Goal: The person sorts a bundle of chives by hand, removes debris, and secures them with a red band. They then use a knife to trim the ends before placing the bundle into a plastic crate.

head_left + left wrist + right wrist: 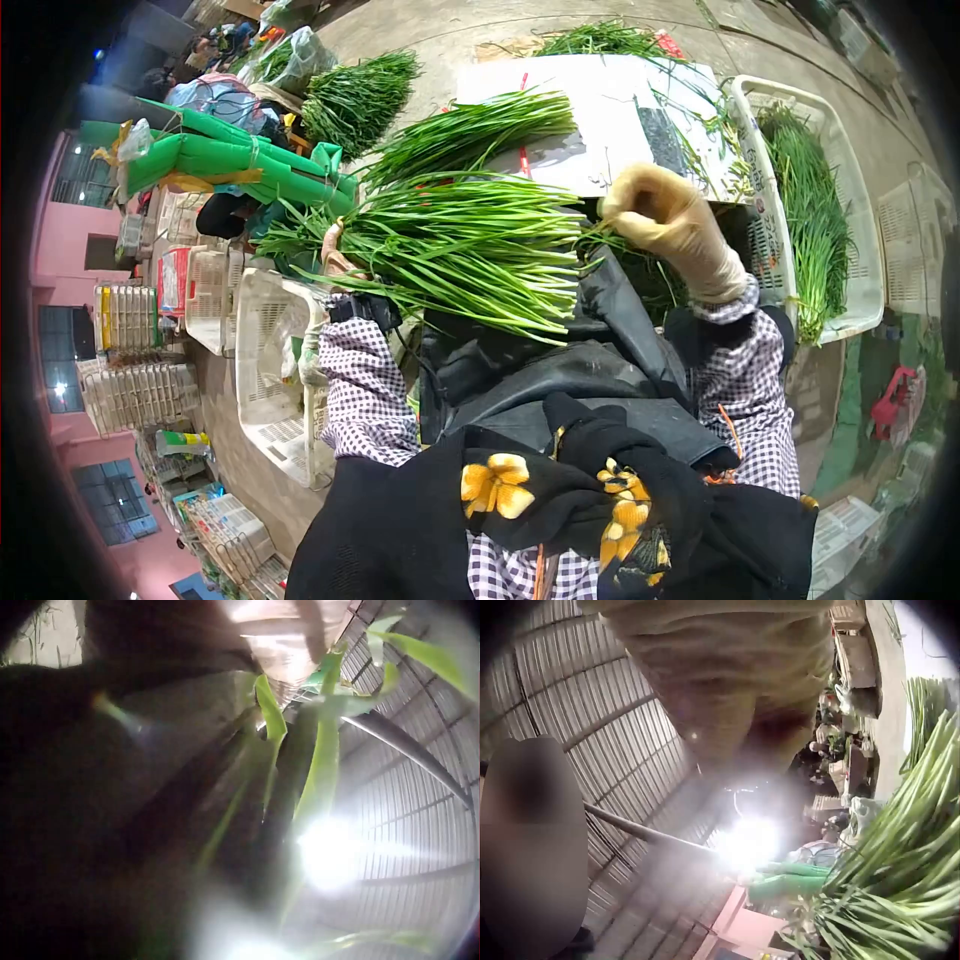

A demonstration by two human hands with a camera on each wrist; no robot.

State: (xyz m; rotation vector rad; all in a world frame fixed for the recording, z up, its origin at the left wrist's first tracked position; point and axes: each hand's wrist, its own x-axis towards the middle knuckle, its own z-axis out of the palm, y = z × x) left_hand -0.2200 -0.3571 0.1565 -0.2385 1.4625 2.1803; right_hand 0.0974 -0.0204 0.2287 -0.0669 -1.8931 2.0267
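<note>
A big bunch of long green chives (pixel 460 250) lies across my lap, leaf tips to the left and cut ends to the right. My left hand (pixel 336 252) grips it from underneath near the leafy end and is mostly hidden by the leaves. My right hand (pixel 662 212), in a beige glove, is curled at the bunch's right end with a few strands pinched in it. The left wrist view is blurred, with only chive leaves (pixel 322 750) under a metal roof. The right wrist view has the glove (pixel 727 675) at the top and the chives (pixel 900 877) at the lower right.
A second chive bunch (pixel 470 130) lies on a white board (pixel 600 110) ahead, a third (pixel 360 95) further left. A white crate (pixel 850 180) of greens stands on the right, another white crate (pixel 270 370) on the left. Green rolled bundles (pixel 230 160) lie at the far left.
</note>
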